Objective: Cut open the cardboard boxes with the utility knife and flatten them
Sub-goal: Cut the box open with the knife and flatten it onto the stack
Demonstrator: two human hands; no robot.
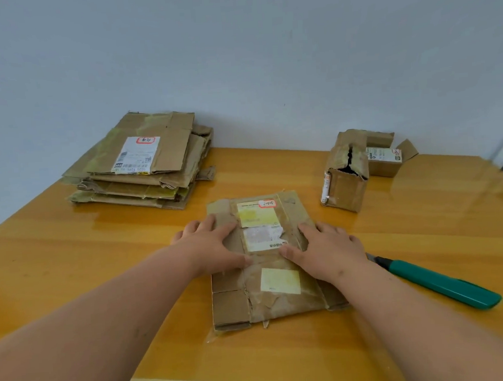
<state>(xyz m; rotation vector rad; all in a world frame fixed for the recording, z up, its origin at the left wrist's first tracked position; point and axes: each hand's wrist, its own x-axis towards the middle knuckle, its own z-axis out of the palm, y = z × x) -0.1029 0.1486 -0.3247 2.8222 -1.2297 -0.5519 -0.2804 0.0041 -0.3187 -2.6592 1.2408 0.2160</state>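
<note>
arms: two, bare to frame edge, no sleeves | hands (pixel 330 245): bare, no gloves, rings or watch

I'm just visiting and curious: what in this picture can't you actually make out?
- Utility knife: blade tip hidden behind the right hand.
- Label on the flattened stack: print too small.
- Two boxes at far right: contents hidden by their walls.
- Flattened box: underside hidden.

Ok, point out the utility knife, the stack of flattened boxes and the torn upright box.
utility knife (pixel 438 281): head view, middle of its green handle.
stack of flattened boxes (pixel 170 150): head view, bare cardboard of top sheet.
torn upright box (pixel 345 188): head view, its front wall.
</note>
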